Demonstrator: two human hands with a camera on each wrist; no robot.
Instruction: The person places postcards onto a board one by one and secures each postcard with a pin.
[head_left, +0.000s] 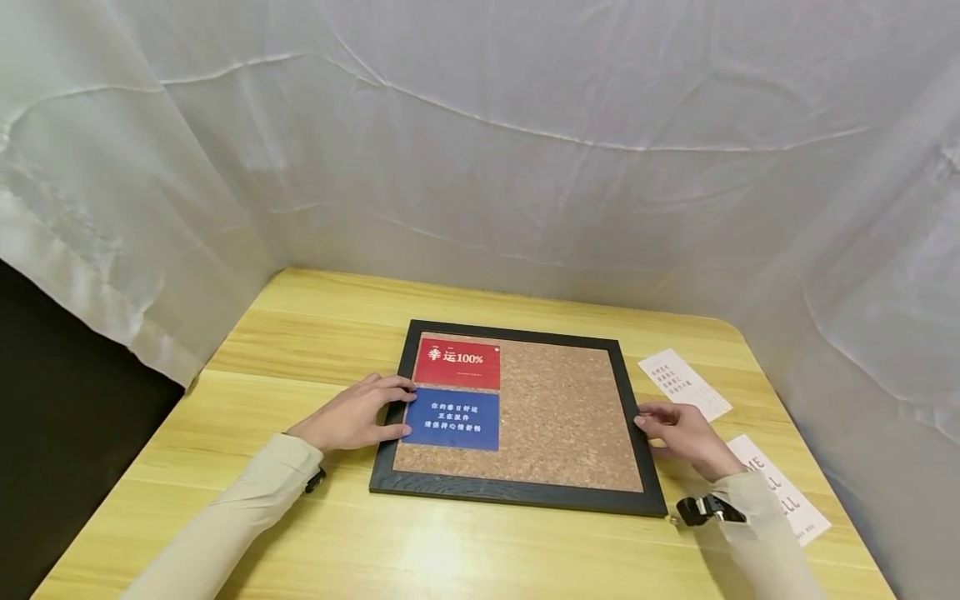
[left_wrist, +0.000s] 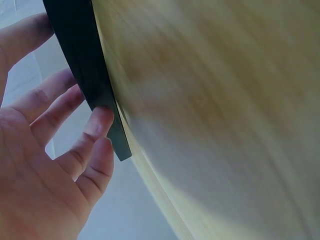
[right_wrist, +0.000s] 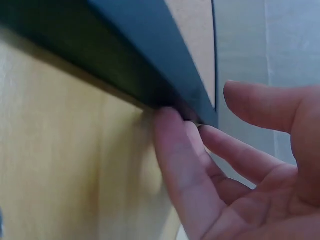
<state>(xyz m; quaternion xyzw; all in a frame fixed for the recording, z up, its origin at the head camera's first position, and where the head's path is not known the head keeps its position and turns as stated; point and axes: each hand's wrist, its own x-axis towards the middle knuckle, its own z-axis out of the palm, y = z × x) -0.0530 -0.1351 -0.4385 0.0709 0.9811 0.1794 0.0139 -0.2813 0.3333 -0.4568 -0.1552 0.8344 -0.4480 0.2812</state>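
A black-framed cork board point(head_left: 562, 408) lies on the wooden table. On its left side, a red card point(head_left: 457, 362) with white lettering sits above a blue card point(head_left: 452, 419). My left hand point(head_left: 360, 414) rests over the frame's left side, its fingertips and thumb spread at the edge of the blue card. In the left wrist view, some of those fingers point(left_wrist: 102, 120) press the outer side of the black frame point(left_wrist: 82, 55). My right hand point(head_left: 686, 435) touches the frame's right side. In the right wrist view, its fingertips meet the frame's lower outer edge, with the thumb point(right_wrist: 260, 105) held apart.
Two white cards with printed lettering lie right of the board: an upper card point(head_left: 684, 383) and a lower card point(head_left: 780, 492) partly under the right forearm. White cloth point(head_left: 480, 200) hangs behind the table point(head_left: 337, 533) and along both sides.
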